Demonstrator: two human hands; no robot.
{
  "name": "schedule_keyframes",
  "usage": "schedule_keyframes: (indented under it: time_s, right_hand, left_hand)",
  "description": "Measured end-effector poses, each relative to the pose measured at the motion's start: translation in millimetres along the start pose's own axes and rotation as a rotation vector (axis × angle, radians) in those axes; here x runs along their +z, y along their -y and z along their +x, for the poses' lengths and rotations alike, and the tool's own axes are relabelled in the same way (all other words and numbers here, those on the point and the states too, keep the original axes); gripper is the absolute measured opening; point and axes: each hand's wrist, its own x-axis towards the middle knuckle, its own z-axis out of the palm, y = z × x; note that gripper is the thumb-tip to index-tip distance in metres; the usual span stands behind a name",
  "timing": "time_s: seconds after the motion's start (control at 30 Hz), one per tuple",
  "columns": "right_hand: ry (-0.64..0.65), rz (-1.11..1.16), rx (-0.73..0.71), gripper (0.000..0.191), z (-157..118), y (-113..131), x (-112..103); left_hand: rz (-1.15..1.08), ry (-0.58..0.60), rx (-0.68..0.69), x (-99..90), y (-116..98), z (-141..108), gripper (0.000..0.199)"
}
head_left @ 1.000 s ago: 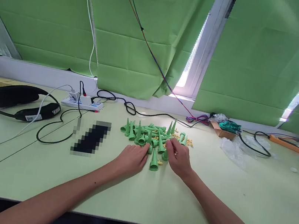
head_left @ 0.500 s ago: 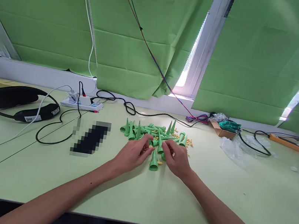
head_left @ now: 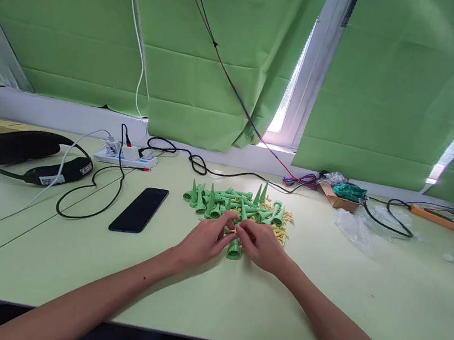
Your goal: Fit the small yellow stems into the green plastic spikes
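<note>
My left hand [head_left: 207, 236] and my right hand [head_left: 261, 244] meet with their fingertips pinched together just in front of a heap of green cone-shaped plastic pieces [head_left: 231, 197]. A small yellow piece [head_left: 232, 231] shows between the fingers of my left hand. What the right fingertips grip is hidden. Below the fingertips lies one green cone [head_left: 234, 249], its hollow round end toward me. Many small yellow plastic pieces [head_left: 282, 235] lie at the right side of the heap, partly behind my right hand.
A black phone [head_left: 139, 210] lies left of the heap. Farther left are a black neckband-shaped device [head_left: 32, 158] and a white power strip [head_left: 126, 156] with cables. At the back right stand a small cardboard box [head_left: 339, 198], clear plastic bags [head_left: 355, 226] and an orange tool [head_left: 447, 222].
My right hand has moved left, bringing its fingertips against those of my left hand above the front green cone. The green heap looks largely the same.
</note>
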Motion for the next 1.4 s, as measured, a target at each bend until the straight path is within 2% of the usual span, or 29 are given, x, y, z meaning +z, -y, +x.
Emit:
schedule_keyframes:
  time_s: [0.1,0.2,0.4,0.57,0.87,1.2,1.4]
  right_hand:
    - [-0.066,0.023,0.004,0.027,1.1,-1.1,-1.3]
    - [-0.102,0.037,0.007,0.027,1.7,-1.5,-2.6]
    - [-0.074,0.056,0.0,0.023,2.2,-1.8,-4.3]
    - [-0.025,0.039,-0.008,0.021,2.7,-3.8,-6.6]
    - [-0.069,0.002,-0.01,0.025,4.0,-5.0,-7.7]
    - [-0.14,-0.016,0.002,0.032,4.2,-3.8,-8.2]
    - [-0.264,-0.02,0.007,0.032,3.3,-0.5,-7.2]
  left_hand:
    - [-0.001,-0.044,-0.015,-0.7,0.0,1.0,0.026]
    - [0.024,-0.078,0.028,-1.2,0.9,2.0,0.018]
    - [0.06,-0.135,0.155,-1.0,2.5,3.9,0.016]
    - [0.059,-0.119,0.16,-0.6,3.6,3.4,0.016]
    - [0.054,-0.134,0.145,0.2,7.2,4.9,0.014]
    - [0.082,-0.101,0.039,1.5,0.4,3.6,0.02]
    - [0.042,0.033,-0.102,8.2,-5.3,1.6,0.025]
